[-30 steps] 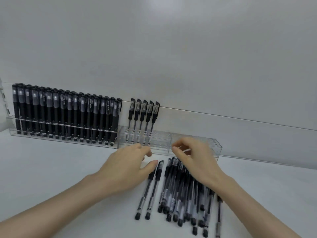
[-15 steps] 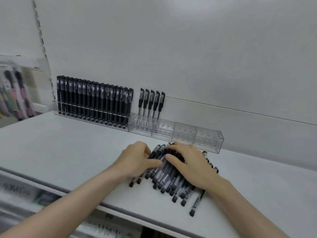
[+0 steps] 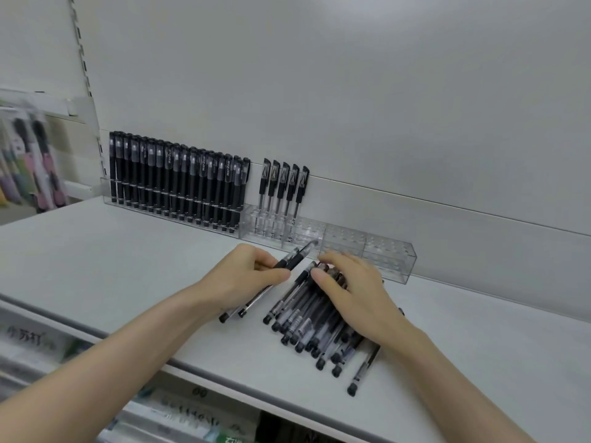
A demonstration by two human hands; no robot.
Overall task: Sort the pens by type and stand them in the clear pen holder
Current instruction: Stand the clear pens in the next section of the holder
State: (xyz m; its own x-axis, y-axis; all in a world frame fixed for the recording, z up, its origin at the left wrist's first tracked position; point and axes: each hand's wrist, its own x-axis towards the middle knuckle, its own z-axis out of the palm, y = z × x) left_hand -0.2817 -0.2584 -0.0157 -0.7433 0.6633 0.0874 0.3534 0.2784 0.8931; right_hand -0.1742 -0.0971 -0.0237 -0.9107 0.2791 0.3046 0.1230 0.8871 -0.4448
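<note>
Your left hand [image 3: 246,276] has pulled two pens [image 3: 295,259] aside, gripping them; your right hand [image 3: 355,292] rests flat on the pile [image 3: 297,321].

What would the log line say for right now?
step: sorting | left hand: grips two pens | right hand: rests on pen pile | clear holder: five clear pens standing

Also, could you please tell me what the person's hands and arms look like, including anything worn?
Both are bare: the left hand and right hand show no gloves, rings or watch, and the left forearm and right forearm are uncovered to the frame edge, no sleeves in view.
</note>
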